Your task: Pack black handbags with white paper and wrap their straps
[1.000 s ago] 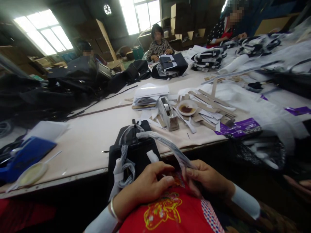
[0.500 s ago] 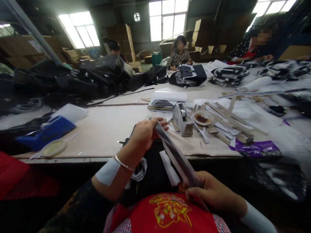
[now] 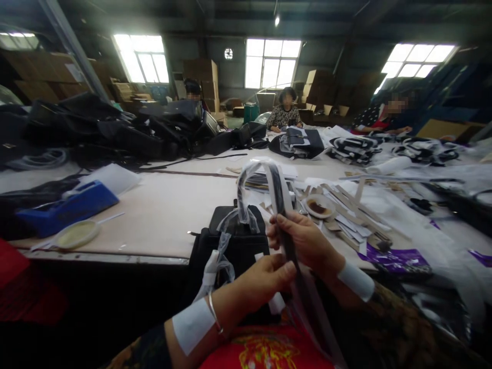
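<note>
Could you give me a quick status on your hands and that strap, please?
Both hands, left hand and right hand, grip the plastic-wrapped strap. Strap loops above the black bag. Nothing blocking.

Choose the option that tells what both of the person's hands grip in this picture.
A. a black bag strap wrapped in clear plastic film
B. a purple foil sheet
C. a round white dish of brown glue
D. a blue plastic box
A: the left hand and the right hand both close on the black bag strap wrapped in clear plastic film, which loops up above the black handbag.
</note>
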The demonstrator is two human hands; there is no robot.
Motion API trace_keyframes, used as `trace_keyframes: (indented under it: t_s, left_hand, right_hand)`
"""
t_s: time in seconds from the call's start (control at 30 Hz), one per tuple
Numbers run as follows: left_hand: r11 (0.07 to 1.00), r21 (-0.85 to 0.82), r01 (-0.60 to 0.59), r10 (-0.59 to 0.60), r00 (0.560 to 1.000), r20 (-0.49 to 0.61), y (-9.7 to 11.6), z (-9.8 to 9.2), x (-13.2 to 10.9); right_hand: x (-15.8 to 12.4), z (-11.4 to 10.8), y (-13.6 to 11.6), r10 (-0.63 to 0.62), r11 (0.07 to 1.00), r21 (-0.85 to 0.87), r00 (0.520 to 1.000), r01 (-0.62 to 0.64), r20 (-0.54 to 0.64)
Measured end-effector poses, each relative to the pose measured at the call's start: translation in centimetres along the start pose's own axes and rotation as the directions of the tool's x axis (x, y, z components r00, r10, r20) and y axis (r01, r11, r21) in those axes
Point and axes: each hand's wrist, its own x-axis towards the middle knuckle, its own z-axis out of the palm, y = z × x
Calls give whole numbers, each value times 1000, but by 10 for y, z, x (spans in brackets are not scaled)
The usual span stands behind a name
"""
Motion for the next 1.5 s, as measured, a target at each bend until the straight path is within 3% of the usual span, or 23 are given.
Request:
trace_keyframes:
  t_s: [0.1, 0.3, 0.5, 0.6, 0.73, 0.93, 1.1, 1.2, 1.27, 1.4, 1.5]
  left_hand:
    - [997, 79, -18, 17, 1000, 10, 6, 5, -7]
    - [992, -123, -21, -11, 968, -250, 30, -8, 2]
    - [992, -105, -77, 42, 951, -305, 47, -14, 17]
    - [998, -47, -30, 16, 961, -275, 56, -14, 21]
    - [1000, -16, 13, -17, 959, -282, 54, -17, 24]
    - [988, -30, -150, 136, 952, -275, 48, -20, 30]
    - [988, 54, -148, 157, 936, -316, 53, -21, 33]
    - [972, 59, -229, 235, 903, -361, 59, -28, 30]
    - [946, 50, -321, 312, 856, -413, 67, -35, 28]
    - [900, 10, -436, 373, 759, -534, 81, -44, 28]
    - [896, 34, -442, 379, 723, -578, 81, -43, 31]
  right_hand:
    - [34, 14, -11, -111, 993, -32, 993, 110, -42]
    - [69, 28, -22, -149, 988, -58, 986, 145, -78]
    - [70, 27, -15, -91, 986, -147, 995, 83, -51]
    - [68, 24, -14, -86, 982, -170, 995, 77, -46]
    - [69, 23, -22, -158, 985, -76, 986, 153, -56]
    - [70, 33, -28, -283, 959, -16, 952, 283, -117]
    - [67, 31, -17, -292, 956, -4, 948, 294, -126]
    - [57, 18, -5, -271, 961, -78, 959, 265, -84]
    - [43, 8, 9, -220, 966, -144, 975, 214, -27]
    - [9, -1, 40, 33, 930, -366, 985, 32, 171]
    - [-2, 6, 50, 127, 867, -499, 970, -6, 209]
